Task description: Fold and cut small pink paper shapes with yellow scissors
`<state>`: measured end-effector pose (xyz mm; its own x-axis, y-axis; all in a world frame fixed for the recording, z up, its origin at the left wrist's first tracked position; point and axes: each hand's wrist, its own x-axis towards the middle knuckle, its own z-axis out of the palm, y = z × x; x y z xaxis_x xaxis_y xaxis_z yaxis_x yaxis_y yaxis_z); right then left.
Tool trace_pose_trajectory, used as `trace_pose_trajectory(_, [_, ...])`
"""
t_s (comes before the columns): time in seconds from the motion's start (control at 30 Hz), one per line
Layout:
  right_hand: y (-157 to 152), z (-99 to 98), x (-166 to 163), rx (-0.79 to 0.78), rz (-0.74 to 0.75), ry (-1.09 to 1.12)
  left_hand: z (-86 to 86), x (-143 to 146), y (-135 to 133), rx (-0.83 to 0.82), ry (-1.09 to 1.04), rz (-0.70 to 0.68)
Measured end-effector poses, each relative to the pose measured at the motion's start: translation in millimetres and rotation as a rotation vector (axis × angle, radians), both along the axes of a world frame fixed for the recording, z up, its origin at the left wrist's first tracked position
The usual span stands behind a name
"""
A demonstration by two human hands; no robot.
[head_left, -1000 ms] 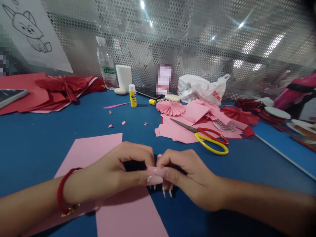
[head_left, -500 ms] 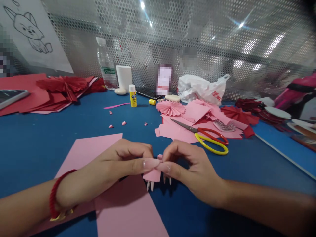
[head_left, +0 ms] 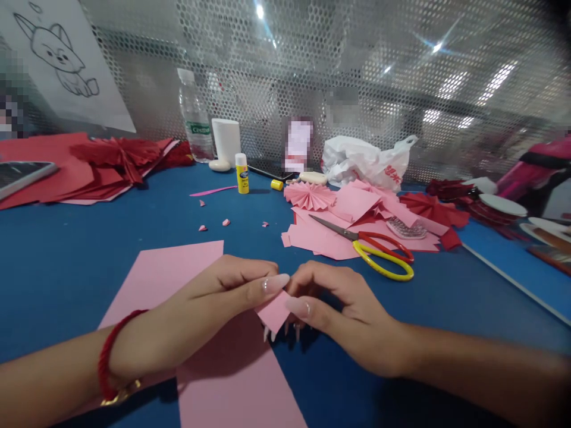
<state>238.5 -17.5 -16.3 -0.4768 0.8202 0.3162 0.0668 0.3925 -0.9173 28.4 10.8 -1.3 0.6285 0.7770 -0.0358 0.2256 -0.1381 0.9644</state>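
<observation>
A small piece of pink paper (head_left: 275,310) is pinched between both hands, a little above the blue table. My left hand (head_left: 232,291) grips its upper left part, thumb on top and the other fingers curled beneath. My right hand (head_left: 345,312) holds the right edge between thumb and fingers; the fingertips under the paper are partly hidden. Below my left hand lie large pink paper sheets (head_left: 218,380) on the table. Beyond the right hand rest scissors (head_left: 357,236) with one red and one yellow handle loop, blades apart, on pink paper scraps.
An uncapped-looking yellow glue stick (head_left: 242,175) stands upright near a yellow cap (head_left: 276,185). Behind are a water bottle (head_left: 196,125), a phone (head_left: 298,144) and a white plastic bag (head_left: 366,160). Red papers (head_left: 49,166) lie at left, a pink paper fan (head_left: 310,196) at right.
The small pink paper has turned between my fingers, so a corner now points down. Its small upper tab no longer shows. My left thumb has shifted up slightly and the thumbs have parted.
</observation>
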Motion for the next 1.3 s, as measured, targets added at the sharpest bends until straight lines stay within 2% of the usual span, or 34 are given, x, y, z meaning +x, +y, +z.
trace_pose_trajectory(0.07, [1.6,0.9,0.2,-0.183,0.092,0.060,0.0,1.0,-0.4,0.061,0.012,-0.022])
trace_pose_trajectory(0.13, [3.0,0.6,0.3,-0.256,0.113,0.094,0.7,2.0,-0.2,0.146,0.022,-0.039])
trace_pose_trajectory(0.3, [5.2,-2.5,2.4,-0.223,0.023,0.137,4.5,2.4,-1.4,0.189,0.013,-0.082])
trace_pose_trajectory(0.47, [8.1,-3.5,4.6,-0.230,0.097,0.145,4.4,1.1,-3.3,0.222,-0.004,-0.088])
trace_pose_trajectory(0.63, [9.9,-0.9,2.0,-0.411,0.122,0.253,5.2,2.3,-1.9,0.242,0.040,-0.126])
trace_pose_trajectory(0.9, [10.3,1.1,0.1,-0.561,0.145,0.324,4.8,-0.1,-5.7,0.311,0.022,-0.112])
trace_pose_trajectory(0.97, [10.8,1.9,0.7,-0.572,0.195,0.314,5.0,-1.0,-4.8,0.350,0.014,-0.092])
trace_pose_trajectory(1.07, [10.1,2.4,1.6,-0.509,0.298,0.210,8.9,-1.4,-0.6,0.413,-0.025,0.062])
trace_pose_trajectory(1.13, [9.2,1.9,1.6,-0.496,0.300,0.186,11.9,-1.0,1.8,0.435,-0.053,0.140])
trace_pose_trajectory(1.2, [8.9,0.9,1.1,-0.511,0.234,0.259,13.2,-0.5,2.4,0.407,-0.057,0.097])
trace_pose_trajectory(1.3, [10.0,-1.1,0.0,-0.511,0.181,0.376,11.3,-0.1,0.6,0.349,-0.020,-0.041])
